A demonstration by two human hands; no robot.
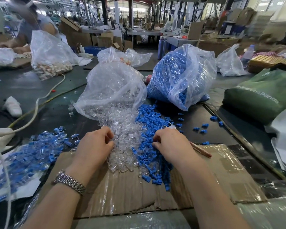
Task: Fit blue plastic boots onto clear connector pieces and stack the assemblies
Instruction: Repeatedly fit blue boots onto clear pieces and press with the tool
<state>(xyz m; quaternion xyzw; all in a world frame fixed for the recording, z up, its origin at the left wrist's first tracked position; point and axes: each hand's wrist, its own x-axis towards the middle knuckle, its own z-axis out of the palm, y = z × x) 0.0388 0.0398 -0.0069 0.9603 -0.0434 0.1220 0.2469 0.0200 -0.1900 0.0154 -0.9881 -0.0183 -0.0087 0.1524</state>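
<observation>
A: Blue plastic boots (149, 146) lie heaped at your one o'clock, and your right hand (170, 146) rests on the heap with its fingers curled in. I can't tell whether they pinch one.

B: And your left hand (96, 144)?

A: At eleven o'clock, fingers bent into the clear connector pieces (122, 146) just beside the boots. Whether it grips any, I can't tell. Both heaps spill onto the cardboard sheet (122, 192) under your wrists.

B: The finished ones?

A: The assemblies (31, 156) are spread at nine o'clock. Farther out, the clear bag (112, 90) stands at twelve and the blue-filled bag (180, 75) at one.
</observation>
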